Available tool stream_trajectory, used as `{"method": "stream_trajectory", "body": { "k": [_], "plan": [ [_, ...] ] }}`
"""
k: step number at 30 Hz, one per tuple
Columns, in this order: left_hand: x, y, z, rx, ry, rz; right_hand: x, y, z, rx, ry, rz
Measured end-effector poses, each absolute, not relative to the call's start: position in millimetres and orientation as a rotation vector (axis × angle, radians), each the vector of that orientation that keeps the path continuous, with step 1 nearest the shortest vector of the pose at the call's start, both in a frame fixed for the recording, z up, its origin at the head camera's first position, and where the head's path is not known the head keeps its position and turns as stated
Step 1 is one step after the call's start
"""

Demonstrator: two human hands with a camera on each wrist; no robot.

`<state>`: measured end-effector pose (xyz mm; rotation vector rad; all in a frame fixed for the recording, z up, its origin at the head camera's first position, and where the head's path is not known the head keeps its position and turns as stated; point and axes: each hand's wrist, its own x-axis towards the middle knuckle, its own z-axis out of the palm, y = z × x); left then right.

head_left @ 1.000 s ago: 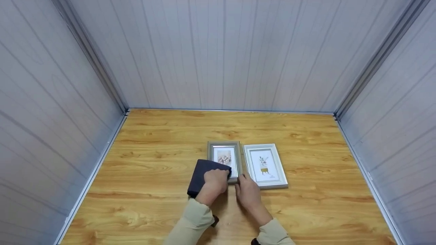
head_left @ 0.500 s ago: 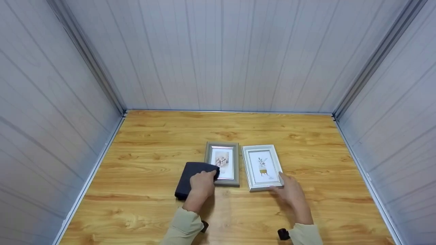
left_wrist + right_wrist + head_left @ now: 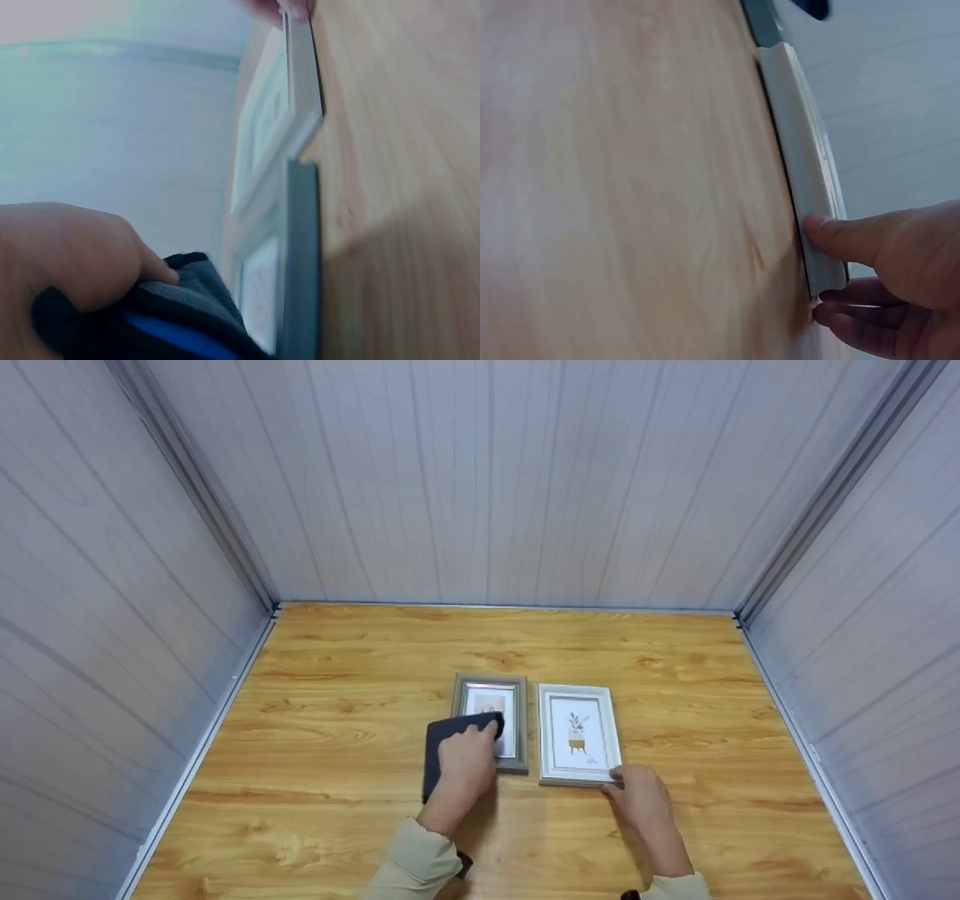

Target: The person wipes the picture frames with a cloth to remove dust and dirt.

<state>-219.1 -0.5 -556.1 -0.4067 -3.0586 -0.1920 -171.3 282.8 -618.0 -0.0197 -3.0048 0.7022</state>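
My left hand point(image 3: 466, 761) grips a folded dark navy cloth point(image 3: 435, 750) over the lower left part of a grey-brown picture frame point(image 3: 520, 735), covering some of its picture. In the left wrist view, a thumb or finger presses along the cloth point(image 3: 199, 289), which shows a blue patch. To the right lies a white picture frame point(image 3: 545, 735) with a potted-plant print. Its lower right corner is pinched by my right hand point(image 3: 646, 802). The right wrist view shows the thumb point(image 3: 829, 232) against the white frame's front side and the other fingers curled round the corner.
Both frames lie face up, side by side with a narrow gap, on a wood-grain table point(image 3: 337, 780). Pale panelled walls point(image 3: 487, 487) enclose the back, left and right. Dark bands circle both wrists near the light sleeves point(image 3: 416, 859).
My right hand has gone from between the frames to the white frame's lower right corner; that frame sits straighter and slightly nearer. The cloth moved left, then back right over the grey-brown frame.
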Motion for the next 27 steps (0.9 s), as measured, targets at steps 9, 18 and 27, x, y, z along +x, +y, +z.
{"method": "stream_trajectory", "body": {
  "k": [9,18,27],
  "plan": [
    [-205,55,-572,-0.658,-3.064,-0.034,-167,271,-623,0.041,-2.974,0.572],
    [-210,90,-577,-0.623,-3.08,0.352,-164,275,-630,0.149,-2.82,0.54],
    [-226,109,-560,-0.608,-3.158,0.62,-172,289,-633,0.231,-2.837,0.617]
  ]
}}
